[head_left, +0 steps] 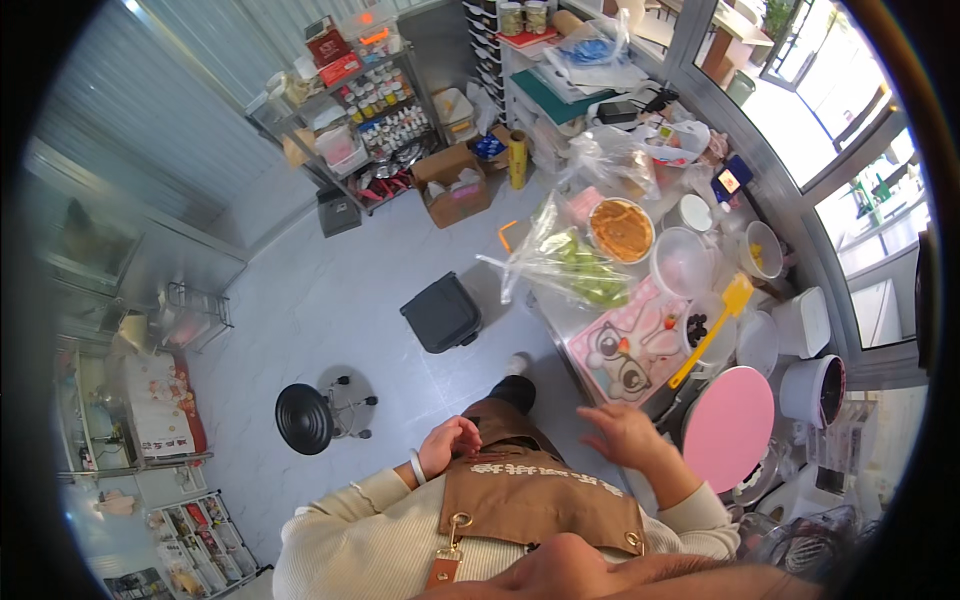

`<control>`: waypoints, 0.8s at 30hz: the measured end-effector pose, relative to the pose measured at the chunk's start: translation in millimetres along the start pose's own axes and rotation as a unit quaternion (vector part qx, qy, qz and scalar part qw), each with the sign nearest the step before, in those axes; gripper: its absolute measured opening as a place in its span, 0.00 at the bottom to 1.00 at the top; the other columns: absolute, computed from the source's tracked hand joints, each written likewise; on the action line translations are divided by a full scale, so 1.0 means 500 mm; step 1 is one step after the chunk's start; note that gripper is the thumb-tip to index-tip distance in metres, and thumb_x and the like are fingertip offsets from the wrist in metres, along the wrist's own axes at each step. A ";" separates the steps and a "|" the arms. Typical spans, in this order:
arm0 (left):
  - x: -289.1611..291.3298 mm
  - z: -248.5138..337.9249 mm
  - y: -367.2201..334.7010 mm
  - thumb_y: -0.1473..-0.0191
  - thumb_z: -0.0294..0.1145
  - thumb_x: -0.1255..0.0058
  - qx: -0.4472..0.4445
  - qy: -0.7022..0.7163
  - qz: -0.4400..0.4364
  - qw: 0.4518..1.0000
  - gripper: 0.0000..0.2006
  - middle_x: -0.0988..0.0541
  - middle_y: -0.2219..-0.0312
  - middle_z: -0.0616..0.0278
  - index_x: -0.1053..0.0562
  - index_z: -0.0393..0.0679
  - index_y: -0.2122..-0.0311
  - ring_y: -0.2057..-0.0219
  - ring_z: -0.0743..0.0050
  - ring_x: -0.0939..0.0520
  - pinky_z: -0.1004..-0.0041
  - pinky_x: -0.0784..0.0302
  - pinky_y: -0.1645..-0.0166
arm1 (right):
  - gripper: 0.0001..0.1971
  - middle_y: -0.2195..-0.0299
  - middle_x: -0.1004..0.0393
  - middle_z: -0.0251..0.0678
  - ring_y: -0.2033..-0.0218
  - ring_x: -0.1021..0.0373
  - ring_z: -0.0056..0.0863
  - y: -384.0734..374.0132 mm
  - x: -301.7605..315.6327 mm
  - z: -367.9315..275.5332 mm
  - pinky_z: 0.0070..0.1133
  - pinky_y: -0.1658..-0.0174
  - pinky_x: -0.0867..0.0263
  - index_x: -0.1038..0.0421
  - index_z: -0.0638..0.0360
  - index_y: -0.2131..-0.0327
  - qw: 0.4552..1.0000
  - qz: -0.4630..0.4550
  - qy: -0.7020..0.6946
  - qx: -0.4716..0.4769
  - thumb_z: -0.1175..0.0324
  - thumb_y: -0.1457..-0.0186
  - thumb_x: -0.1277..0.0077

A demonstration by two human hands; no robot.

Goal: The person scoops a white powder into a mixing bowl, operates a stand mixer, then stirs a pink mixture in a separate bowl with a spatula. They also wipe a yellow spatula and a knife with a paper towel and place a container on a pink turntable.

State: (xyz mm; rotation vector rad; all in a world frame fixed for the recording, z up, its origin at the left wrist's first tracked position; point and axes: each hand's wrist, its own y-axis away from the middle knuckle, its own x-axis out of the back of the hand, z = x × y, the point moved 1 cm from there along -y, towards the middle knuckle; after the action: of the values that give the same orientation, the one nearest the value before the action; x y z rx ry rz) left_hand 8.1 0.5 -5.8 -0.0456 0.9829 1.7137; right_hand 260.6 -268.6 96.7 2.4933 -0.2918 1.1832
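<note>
Evidently, the pink mat [628, 352] lies at the table's [554, 316] left edge, the right hand [620, 434] near it, fingers spread, the left hand [446, 446] half-curled, seemingly unladen. The pink disc [730, 428] is bare; farther, the brown-filled bowl [621, 230] looks ready, handling apparently still left.

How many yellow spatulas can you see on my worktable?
1: the yellow spatula lies right of the pink cartoon mat, just above the round pink disc. Others may be hidden in the clutter.
</note>
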 end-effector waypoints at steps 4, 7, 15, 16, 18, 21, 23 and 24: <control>0.073 0.029 0.051 0.34 0.32 0.68 -0.039 -0.019 0.047 0.998 0.11 0.23 0.65 0.56 0.33 0.40 0.57 0.63 0.68 0.21 0.69 0.23 0.56 | 0.21 0.62 0.22 0.42 0.61 0.26 0.43 -0.035 -0.130 -0.066 0.34 0.55 0.31 0.28 0.55 0.51 0.999 0.003 -0.033 0.010 0.56 0.46 0.44; 0.156 0.061 0.041 0.31 0.34 0.67 -0.079 -0.072 0.063 0.992 0.11 0.23 0.67 0.59 0.32 0.40 0.58 0.65 0.74 0.21 0.74 0.23 0.59 | 0.21 0.63 0.22 0.42 0.61 0.26 0.43 -0.137 -0.184 -0.083 0.34 0.55 0.31 0.28 0.55 0.51 1.000 0.003 -0.023 0.017 0.55 0.46 0.44; 0.538 0.300 0.044 0.32 0.38 0.61 -0.106 -0.219 0.129 0.961 0.16 0.19 0.76 0.60 0.28 0.35 0.63 0.71 0.78 0.19 0.78 0.25 0.61 | 0.23 0.62 0.23 0.42 0.59 0.26 0.43 -0.596 -0.311 -0.197 0.35 0.56 0.32 0.29 0.52 0.49 0.995 -0.024 0.074 -0.055 0.51 0.44 0.47; 0.597 0.355 0.036 0.32 0.38 0.61 -0.099 -0.225 0.149 0.958 0.17 0.20 0.77 0.60 0.28 0.35 0.65 0.72 0.78 0.19 0.77 0.25 0.62 | 0.23 0.62 0.23 0.42 0.59 0.26 0.43 -0.665 -0.327 -0.217 0.35 0.55 0.32 0.29 0.52 0.50 0.995 -0.035 0.057 -0.071 0.50 0.44 0.47; 0.692 0.445 0.031 0.33 0.40 0.61 -0.101 -0.244 0.196 0.944 0.19 0.21 0.81 0.59 0.27 0.35 0.70 0.73 0.77 0.19 0.76 0.25 0.63 | 0.23 0.62 0.23 0.42 0.58 0.26 0.43 -0.765 -0.354 -0.248 0.36 0.55 0.32 0.29 0.53 0.51 0.993 -0.077 0.053 -0.078 0.50 0.44 0.48; 0.803 0.590 0.010 0.32 0.41 0.63 -0.101 -0.245 0.202 0.943 0.24 0.21 0.83 0.55 0.27 0.33 0.74 0.77 0.71 0.19 0.73 0.24 0.64 | 0.23 0.61 0.23 0.42 0.57 0.26 0.44 -0.931 -0.383 -0.297 0.36 0.53 0.31 0.29 0.53 0.51 0.994 -0.088 0.033 -0.053 0.48 0.43 0.50; 0.838 0.670 -0.031 0.31 0.46 0.68 -0.146 -0.290 0.168 0.931 0.28 0.22 0.83 0.55 0.27 0.34 0.76 0.77 0.69 0.19 0.72 0.24 0.64 | 0.24 0.58 0.23 0.42 0.55 0.27 0.44 -1.001 -0.383 -0.318 0.36 0.50 0.32 0.29 0.52 0.50 0.996 -0.052 -0.034 -0.058 0.47 0.42 0.51; 0.848 0.708 -0.064 0.31 0.48 0.70 -0.179 -0.313 0.142 0.922 0.31 0.22 0.83 0.54 0.27 0.35 0.77 0.78 0.69 0.19 0.71 0.23 0.64 | 0.23 0.56 0.23 0.41 0.54 0.27 0.43 -1.029 -0.380 -0.325 0.35 0.50 0.32 0.28 0.52 0.51 0.996 -0.023 -0.042 -0.071 0.47 0.41 0.53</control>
State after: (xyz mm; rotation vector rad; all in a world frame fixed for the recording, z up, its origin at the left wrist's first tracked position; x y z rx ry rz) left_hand 19.2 553.5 1.9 0.4038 0.1986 1.9713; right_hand 199.8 273.0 -77.8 2.4173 -0.3272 1.0048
